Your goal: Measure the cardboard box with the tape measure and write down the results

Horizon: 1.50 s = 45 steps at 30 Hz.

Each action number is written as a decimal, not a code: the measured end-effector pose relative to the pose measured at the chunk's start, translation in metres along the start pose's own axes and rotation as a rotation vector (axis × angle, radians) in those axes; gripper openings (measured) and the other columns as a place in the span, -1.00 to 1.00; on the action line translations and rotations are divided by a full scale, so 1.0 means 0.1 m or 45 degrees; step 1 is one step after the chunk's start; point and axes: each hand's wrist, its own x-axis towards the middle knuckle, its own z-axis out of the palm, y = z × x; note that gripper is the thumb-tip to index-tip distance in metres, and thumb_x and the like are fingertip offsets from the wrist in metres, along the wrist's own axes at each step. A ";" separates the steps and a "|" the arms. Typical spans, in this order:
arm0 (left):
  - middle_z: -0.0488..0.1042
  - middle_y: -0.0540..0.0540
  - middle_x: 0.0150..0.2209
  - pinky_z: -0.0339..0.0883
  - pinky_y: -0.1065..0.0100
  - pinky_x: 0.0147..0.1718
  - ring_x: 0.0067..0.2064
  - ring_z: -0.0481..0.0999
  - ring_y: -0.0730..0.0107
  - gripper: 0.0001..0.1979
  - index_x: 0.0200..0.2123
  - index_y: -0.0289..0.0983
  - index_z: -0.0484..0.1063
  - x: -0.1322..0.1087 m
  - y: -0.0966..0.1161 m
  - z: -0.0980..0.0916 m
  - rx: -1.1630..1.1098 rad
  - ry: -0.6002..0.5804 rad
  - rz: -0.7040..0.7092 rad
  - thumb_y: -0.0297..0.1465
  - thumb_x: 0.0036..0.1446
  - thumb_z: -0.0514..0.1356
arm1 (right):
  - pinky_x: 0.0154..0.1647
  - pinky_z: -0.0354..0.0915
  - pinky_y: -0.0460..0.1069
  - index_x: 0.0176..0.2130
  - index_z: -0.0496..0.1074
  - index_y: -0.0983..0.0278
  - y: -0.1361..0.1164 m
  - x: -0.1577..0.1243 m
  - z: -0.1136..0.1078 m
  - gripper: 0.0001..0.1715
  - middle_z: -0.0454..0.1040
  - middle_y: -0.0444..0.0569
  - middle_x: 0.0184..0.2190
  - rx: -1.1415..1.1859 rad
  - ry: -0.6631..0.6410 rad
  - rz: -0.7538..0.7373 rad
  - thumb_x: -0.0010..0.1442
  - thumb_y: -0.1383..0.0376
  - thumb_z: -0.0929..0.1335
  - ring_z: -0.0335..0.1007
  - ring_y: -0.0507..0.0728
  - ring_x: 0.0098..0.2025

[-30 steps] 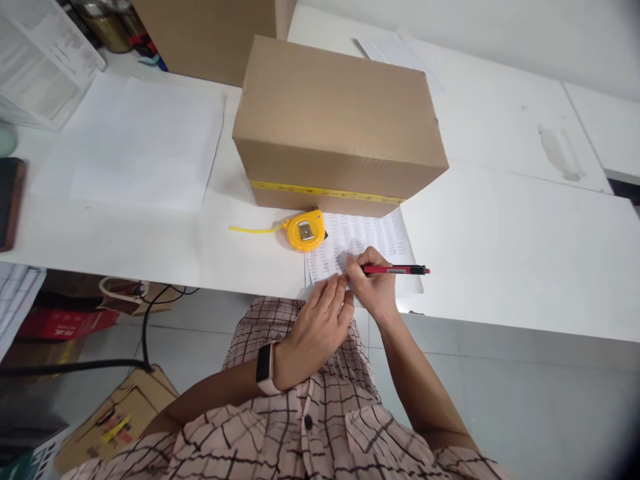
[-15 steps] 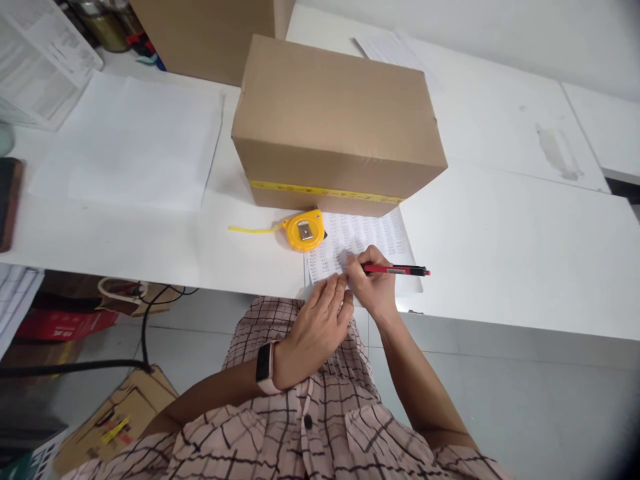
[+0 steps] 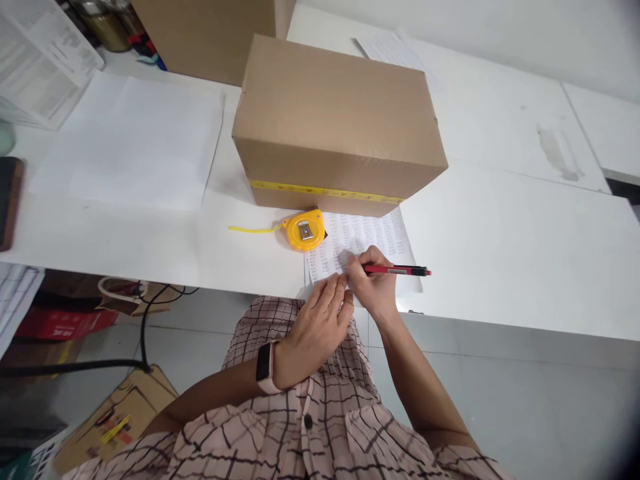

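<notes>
Between the thumb and fingers of my right hand (image 3: 374,283) is a red and black pen (image 3: 397,270), its back end pointing right. The pen's tip is hidden behind my fingers, over a paper sheet (image 3: 383,237) covered in columns of small writing. My left hand (image 3: 317,327) lies flat with its fingers stretched out, fingertips on the sheet's near edge beside my right hand. A yellow tape measure (image 3: 305,231) rests at the sheet's left side, its strap trailing left. Behind it stands a closed cardboard box (image 3: 340,113) with yellow tape, covering the sheet's far edge.
Blank white paper (image 3: 135,140) lies on the white table (image 3: 510,240) to the left, with a dark phone-like object (image 3: 10,203) at the far left edge. Another cardboard box (image 3: 205,37) stands behind. Under the table are a black cable (image 3: 145,333) and flattened cardboard (image 3: 120,420).
</notes>
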 end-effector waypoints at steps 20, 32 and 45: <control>0.41 -0.27 0.15 0.34 -0.02 0.11 0.15 0.39 -0.05 -0.50 0.16 -0.27 0.26 0.52 -0.99 -0.29 -0.257 0.141 -0.525 -0.37 0.19 0.30 | -0.23 0.19 0.11 -0.06 0.48 0.25 0.24 0.32 -0.54 -0.59 0.44 0.12 -0.25 -1.086 0.190 -0.573 0.25 0.49 0.18 0.23 0.24 -0.23; 0.49 -0.13 -0.02 0.38 0.21 -0.10 -0.05 0.52 0.20 -0.49 0.11 -0.13 0.23 0.61 -0.92 -1.11 -1.604 -0.218 -0.312 -0.13 0.19 0.31 | -0.37 0.29 0.00 -0.29 0.47 0.24 -0.89 0.20 -0.52 -0.44 0.45 -0.08 -0.41 0.386 -0.648 0.005 0.30 -0.18 0.27 0.34 0.07 -0.37; 0.61 -0.11 -0.13 0.40 0.29 -0.17 -0.14 0.59 0.21 -0.44 0.01 -0.23 0.38 1.27 -1.70 -1.94 -1.543 0.150 -0.552 -0.07 0.02 0.37 | -0.44 0.13 -0.05 -0.49 0.30 0.24 -1.37 1.31 -0.78 -0.40 0.27 -0.21 -0.58 0.645 -0.345 -0.067 -0.01 -0.15 0.52 0.12 -0.04 -0.53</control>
